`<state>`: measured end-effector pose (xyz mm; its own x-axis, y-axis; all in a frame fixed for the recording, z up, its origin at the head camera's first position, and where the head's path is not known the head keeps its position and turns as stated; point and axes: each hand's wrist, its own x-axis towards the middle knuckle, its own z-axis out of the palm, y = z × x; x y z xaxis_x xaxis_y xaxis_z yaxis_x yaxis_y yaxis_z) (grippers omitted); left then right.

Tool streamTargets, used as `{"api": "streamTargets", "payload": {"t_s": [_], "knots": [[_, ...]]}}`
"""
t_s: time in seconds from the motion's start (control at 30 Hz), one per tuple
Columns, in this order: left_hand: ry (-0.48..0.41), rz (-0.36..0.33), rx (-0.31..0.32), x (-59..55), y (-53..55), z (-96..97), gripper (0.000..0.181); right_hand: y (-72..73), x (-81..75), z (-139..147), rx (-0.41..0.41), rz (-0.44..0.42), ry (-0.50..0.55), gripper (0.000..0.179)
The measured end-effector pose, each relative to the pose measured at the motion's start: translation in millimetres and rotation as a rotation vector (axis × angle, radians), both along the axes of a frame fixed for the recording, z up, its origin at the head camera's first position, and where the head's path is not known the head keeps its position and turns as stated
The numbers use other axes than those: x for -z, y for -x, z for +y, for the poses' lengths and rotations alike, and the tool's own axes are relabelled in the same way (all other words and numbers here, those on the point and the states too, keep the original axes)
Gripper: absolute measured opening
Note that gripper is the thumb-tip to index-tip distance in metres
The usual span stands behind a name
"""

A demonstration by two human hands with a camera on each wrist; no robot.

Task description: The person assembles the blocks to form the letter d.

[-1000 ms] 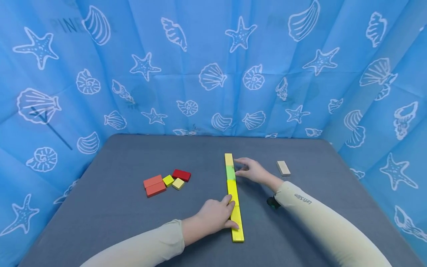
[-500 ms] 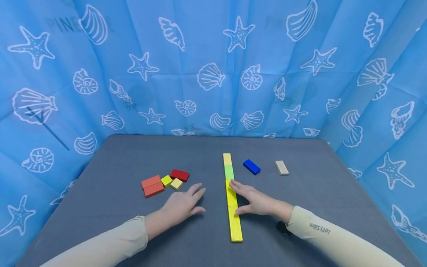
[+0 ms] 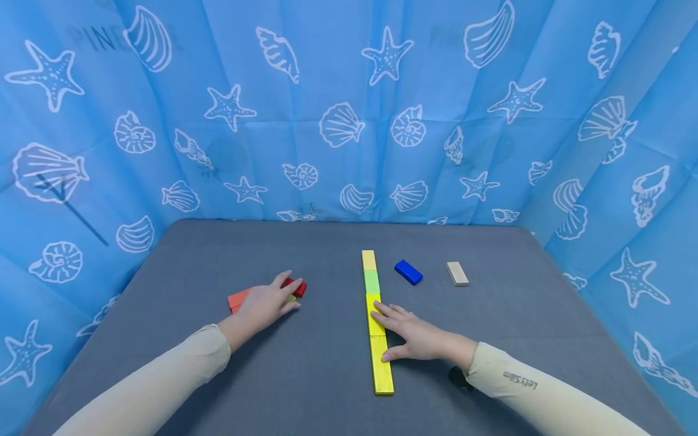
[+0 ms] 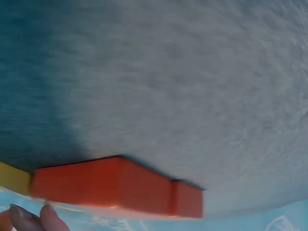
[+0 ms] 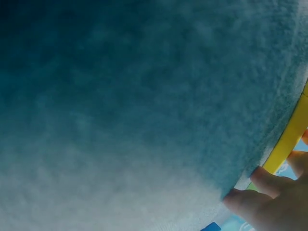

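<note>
My left hand [image 3: 264, 306] reaches over a loose cluster of blocks, its fingers spread above a dark red block [image 3: 302, 289]. It partly covers two orange-red blocks [image 3: 238, 298] and hides most of the small yellow ones; whether a fingertip touches a block is unclear. The left wrist view shows its fingertips below an orange-red block [image 4: 101, 180] and a yellow block [image 4: 14, 178]. My right hand [image 3: 422, 338] rests, fingers extended, along the row of flat blocks: a pale yellow block [image 3: 368, 259], a green block [image 3: 371, 282] and two bright yellow blocks [image 3: 383, 378].
Right of the row lie a blue block [image 3: 408, 272] and a pale wooden block [image 3: 457, 274]. A grey cloth-covered table [image 3: 322, 375] lies beneath everything. Blue curtains [image 3: 327, 72] with shell prints hang behind and at both sides.
My left hand has left the row and moved left to the block cluster. The right hand has come back from the far end onto the yellow blocks, uncovering the blue block.
</note>
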<state>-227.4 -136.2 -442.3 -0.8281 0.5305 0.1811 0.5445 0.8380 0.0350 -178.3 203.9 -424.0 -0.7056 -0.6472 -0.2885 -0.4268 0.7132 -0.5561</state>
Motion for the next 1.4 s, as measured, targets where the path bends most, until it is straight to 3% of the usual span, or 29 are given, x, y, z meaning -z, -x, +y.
{"api": "streamTargets", "payload": {"t_s": [0.17, 0.4, 0.57, 0.83, 1.03, 1.23, 1.4], "knots": [[0.040, -0.047, -0.002, 2.6, 8.0, -1.9, 0.057, 0.2, -0.5, -1, 0.006, -0.004, 0.000, 0.083], [0.085, -0.061, 0.002, 4.1, 13.4, 6.1, 0.054, 0.9, 0.6, -1, 0.007, -0.011, 0.002, 0.082], [0.039, -0.011, 0.029, 5.0, 15.1, 10.0, 0.042, 0.3, 1.1, 0, 0.001, -0.009, 0.008, 0.082], [-0.016, 0.087, 0.151, 3.2, 15.7, 16.5, 0.035, 0.9, 2.6, 1, -0.004, -0.004, 0.011, 0.082], [-0.053, 0.099, 0.194, -2.8, 16.7, 43.0, 0.036, 0.9, 2.2, 1, 0.004, -0.009, 0.004, 0.083], [0.036, -0.024, 0.134, -1.8, 20.2, 71.2, 0.041, 0.9, 0.7, 0, 0.015, -0.020, -0.009, 0.084], [0.132, -0.137, 0.056, -5.5, 18.8, 73.0, 0.047, 0.8, 1.0, -2, 0.013, -0.017, -0.010, 0.083]]}}
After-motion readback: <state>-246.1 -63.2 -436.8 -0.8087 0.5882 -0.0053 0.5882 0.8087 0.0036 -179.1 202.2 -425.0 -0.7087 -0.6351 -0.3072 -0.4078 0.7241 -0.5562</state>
